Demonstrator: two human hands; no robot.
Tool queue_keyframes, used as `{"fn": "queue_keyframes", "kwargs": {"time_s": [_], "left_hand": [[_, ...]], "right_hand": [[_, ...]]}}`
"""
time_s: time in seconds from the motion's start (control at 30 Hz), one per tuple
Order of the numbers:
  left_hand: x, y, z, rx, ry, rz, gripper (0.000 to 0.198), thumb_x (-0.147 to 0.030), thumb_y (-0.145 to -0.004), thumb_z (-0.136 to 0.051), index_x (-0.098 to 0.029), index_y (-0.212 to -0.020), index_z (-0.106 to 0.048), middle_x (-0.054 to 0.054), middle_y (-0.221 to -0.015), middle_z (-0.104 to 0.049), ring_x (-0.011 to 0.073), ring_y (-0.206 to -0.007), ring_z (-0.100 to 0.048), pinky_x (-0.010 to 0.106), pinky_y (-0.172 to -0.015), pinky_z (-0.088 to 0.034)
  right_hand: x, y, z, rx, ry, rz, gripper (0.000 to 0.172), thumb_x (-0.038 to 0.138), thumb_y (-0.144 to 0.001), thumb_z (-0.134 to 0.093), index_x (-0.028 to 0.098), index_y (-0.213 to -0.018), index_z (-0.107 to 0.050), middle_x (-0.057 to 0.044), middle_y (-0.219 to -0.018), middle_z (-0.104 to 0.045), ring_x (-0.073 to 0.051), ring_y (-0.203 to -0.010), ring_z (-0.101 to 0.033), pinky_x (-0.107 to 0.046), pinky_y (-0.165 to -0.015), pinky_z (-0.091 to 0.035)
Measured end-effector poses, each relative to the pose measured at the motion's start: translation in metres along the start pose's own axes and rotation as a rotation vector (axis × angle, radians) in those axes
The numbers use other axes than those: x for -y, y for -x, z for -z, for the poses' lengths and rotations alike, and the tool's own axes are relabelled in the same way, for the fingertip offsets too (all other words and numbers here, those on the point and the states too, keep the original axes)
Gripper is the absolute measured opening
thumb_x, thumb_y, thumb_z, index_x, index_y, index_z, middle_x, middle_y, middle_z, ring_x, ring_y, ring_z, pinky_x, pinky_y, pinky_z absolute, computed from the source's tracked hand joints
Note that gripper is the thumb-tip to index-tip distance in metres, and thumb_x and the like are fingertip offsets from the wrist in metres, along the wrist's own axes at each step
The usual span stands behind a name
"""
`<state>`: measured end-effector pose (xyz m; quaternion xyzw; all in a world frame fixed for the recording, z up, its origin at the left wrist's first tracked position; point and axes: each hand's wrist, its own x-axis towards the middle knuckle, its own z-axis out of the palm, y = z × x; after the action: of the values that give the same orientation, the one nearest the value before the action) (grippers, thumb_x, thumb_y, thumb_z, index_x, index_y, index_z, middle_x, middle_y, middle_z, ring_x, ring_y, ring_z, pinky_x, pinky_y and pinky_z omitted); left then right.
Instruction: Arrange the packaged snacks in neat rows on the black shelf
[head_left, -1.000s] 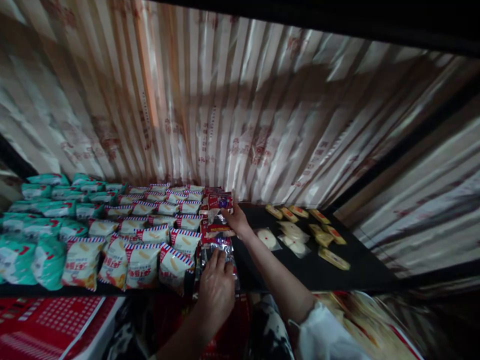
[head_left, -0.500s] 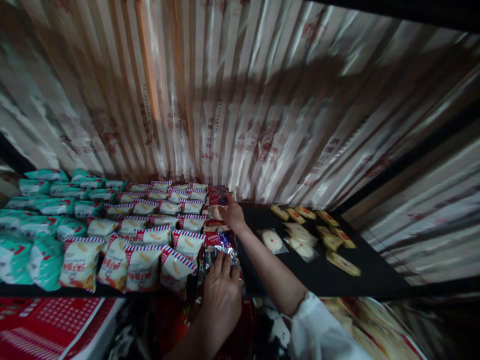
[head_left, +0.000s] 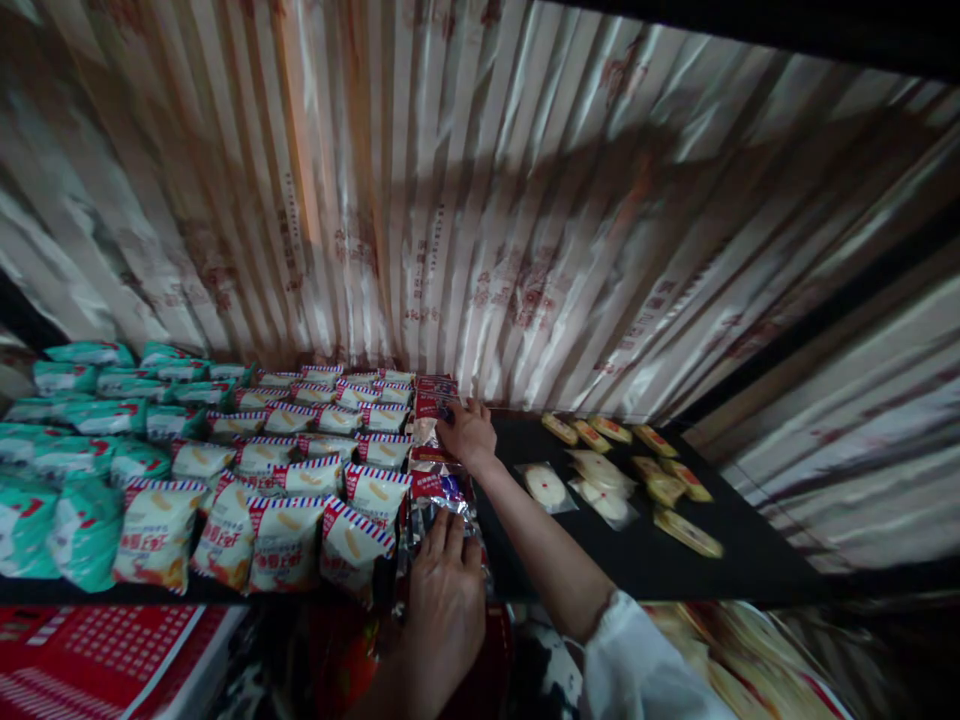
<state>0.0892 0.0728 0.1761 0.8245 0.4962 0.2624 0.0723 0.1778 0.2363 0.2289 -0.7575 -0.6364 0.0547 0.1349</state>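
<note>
My left hand (head_left: 448,595) lies stretched out, fingers flat, over a shiny red and silver foil packet (head_left: 441,487) at the front of a narrow row. Farther back, my right hand (head_left: 471,435) bends its fingers round the right edge of another red foil packet (head_left: 435,393) in the same row. What its fingertips touch is partly hidden. Directly left of this row stand cream snack bags (head_left: 292,540) with red and blue striped tops, in several lines.
Teal bags (head_left: 88,520) fill the left end of the black shelf (head_left: 600,555). On its right lie round white wrapped pieces (head_left: 546,487) and yellow packets (head_left: 688,532). Shiny striped sheeting (head_left: 510,200) hangs behind. Below are a red and white box (head_left: 90,660) and pale packages (head_left: 739,655).
My right hand has its fingers more bent, and it has shifted slightly at the edge of the back red packet. My left hand stays almost where it was.
</note>
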Motion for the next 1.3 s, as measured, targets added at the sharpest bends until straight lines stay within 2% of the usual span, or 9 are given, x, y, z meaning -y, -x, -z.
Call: {"fn": "queue_keyframes", "kwargs": {"time_s": [0.17, 0.3, 0.4, 0.53, 0.8, 1.07, 1.3], "left_hand": [[-0.001, 0.000, -0.002, -0.009, 0.012, 0.014, 0.031, -0.021, -0.081, -0.048, -0.015, -0.106, -0.064, 0.012, -0.125, -0.056, 0.0300, -0.126, -0.042, 0.046, -0.101, -0.041], [-0.001, -0.001, -0.003, -0.004, 0.026, 0.030, 0.030, -0.021, -0.081, -0.048, -0.016, -0.106, -0.064, 0.011, -0.126, -0.057, 0.0299, -0.125, -0.042, 0.046, -0.100, -0.042], [0.000, -0.001, -0.004, 0.010, 0.027, 0.033, 0.029, -0.022, -0.081, -0.048, -0.015, -0.105, -0.064, 0.011, -0.125, -0.057, 0.0300, -0.124, -0.043, 0.045, -0.100, -0.042], [0.000, 0.000, -0.008, -0.002, 0.016, 0.039, 0.030, -0.021, -0.083, -0.047, -0.015, -0.106, -0.064, 0.011, -0.127, -0.056, 0.0293, -0.127, -0.040, 0.045, -0.102, -0.041], [-0.002, -0.001, -0.010, -0.023, 0.003, 0.016, 0.029, -0.018, -0.081, -0.048, -0.013, -0.104, -0.065, 0.012, -0.123, -0.058, 0.0301, -0.125, -0.042, 0.046, -0.099, -0.042], [-0.002, 0.000, -0.013, -0.028, -0.019, 0.019, 0.029, -0.018, -0.081, -0.047, -0.015, -0.103, -0.066, 0.010, -0.121, -0.060, 0.0292, -0.124, -0.043, 0.043, -0.098, -0.043], [0.000, -0.001, -0.010, -0.012, -0.029, 0.018, 0.030, -0.023, -0.079, -0.051, -0.015, -0.104, -0.066, 0.011, -0.122, -0.060, 0.0307, -0.122, -0.046, 0.043, -0.096, -0.044]], "right_hand": [[0.004, -0.007, -0.010, -0.004, 0.013, 0.207, 0.039, 0.032, -0.085, -0.045, 0.021, -0.120, -0.057, -0.005, -0.147, -0.032, -0.027, -0.135, -0.019, -0.043, -0.105, -0.023], [0.011, -0.017, -0.019, 0.038, 0.047, 0.290, 0.041, 0.032, -0.089, -0.037, 0.023, -0.126, -0.052, -0.003, -0.144, -0.037, -0.027, -0.136, -0.016, -0.045, -0.105, -0.023], [0.013, -0.022, -0.025, 0.082, 0.079, 0.310, 0.044, 0.036, -0.091, -0.032, 0.024, -0.132, -0.046, -0.002, -0.143, -0.040, -0.028, -0.135, -0.022, -0.046, -0.105, -0.023], [0.011, -0.022, -0.031, 0.095, 0.103, 0.341, 0.044, 0.038, -0.092, -0.029, 0.026, -0.132, -0.045, -0.002, -0.142, -0.041, -0.026, -0.132, -0.030, -0.043, -0.104, -0.025], [0.005, -0.025, -0.037, 0.133, 0.122, 0.282, 0.046, 0.040, -0.092, -0.029, 0.033, -0.137, -0.036, -0.002, -0.147, -0.033, -0.025, -0.133, -0.028, -0.045, -0.103, -0.029], [0.001, -0.026, -0.038, 0.169, 0.111, 0.291, 0.046, 0.040, -0.091, -0.027, 0.034, -0.136, -0.038, 0.005, -0.149, -0.028, -0.027, -0.135, -0.022, -0.049, -0.102, -0.029], [0.010, -0.029, -0.036, 0.178, 0.134, 0.316, 0.044, 0.041, -0.091, -0.028, 0.033, -0.131, -0.044, 0.005, -0.146, -0.034, -0.030, -0.134, -0.022, -0.053, -0.100, -0.027]]}}
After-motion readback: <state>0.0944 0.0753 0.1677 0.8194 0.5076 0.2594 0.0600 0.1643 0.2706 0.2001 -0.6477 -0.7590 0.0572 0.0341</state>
